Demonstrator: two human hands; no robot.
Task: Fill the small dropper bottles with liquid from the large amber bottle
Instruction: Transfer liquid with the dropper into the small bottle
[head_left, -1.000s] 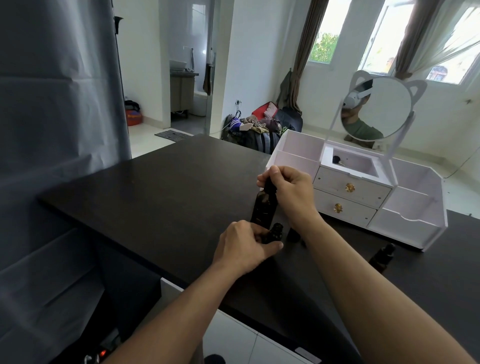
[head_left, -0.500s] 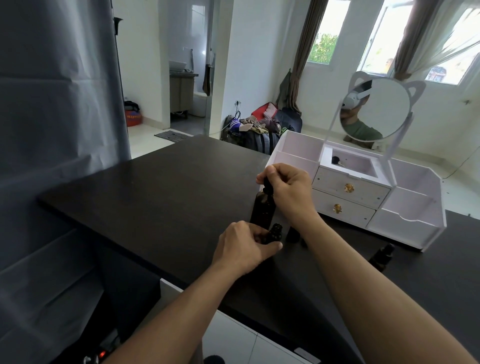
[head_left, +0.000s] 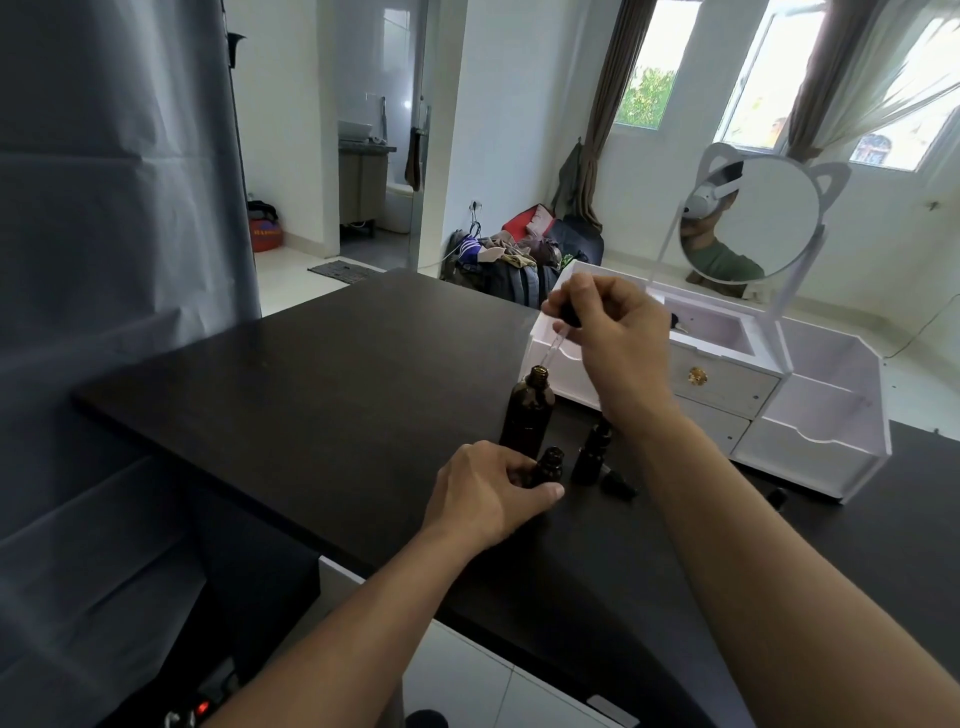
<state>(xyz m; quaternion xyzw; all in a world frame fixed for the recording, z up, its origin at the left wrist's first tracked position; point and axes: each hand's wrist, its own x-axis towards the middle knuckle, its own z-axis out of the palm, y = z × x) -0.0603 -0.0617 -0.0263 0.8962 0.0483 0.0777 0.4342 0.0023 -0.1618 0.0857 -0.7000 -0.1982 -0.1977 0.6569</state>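
Observation:
The large amber bottle (head_left: 527, 413) stands uncapped on the dark table (head_left: 322, 395). Above its mouth my right hand (head_left: 615, 338) pinches the black bulb of a glass dropper (head_left: 558, 338), whose pipette tip hangs just over the opening. In front of the big bottle, my left hand (head_left: 485, 491) grips a small open dropper bottle (head_left: 549, 465) on the table. A second small bottle (head_left: 592, 452) with its cap on stands just to the right, partly behind my right forearm. A loose black dropper cap (head_left: 618, 483) lies beside it.
A white drawer organiser (head_left: 810, 415) with a cat-ear mirror (head_left: 753, 218) stands right behind the bottles. Another small dark bottle (head_left: 777, 499) is partly hidden behind my right arm. A grey curtain hangs at the left past the table edge.
My right hand has lifted the dropper up out of the large amber bottle, so the pipette is now visible above its mouth. My left hand stays on the small bottle.

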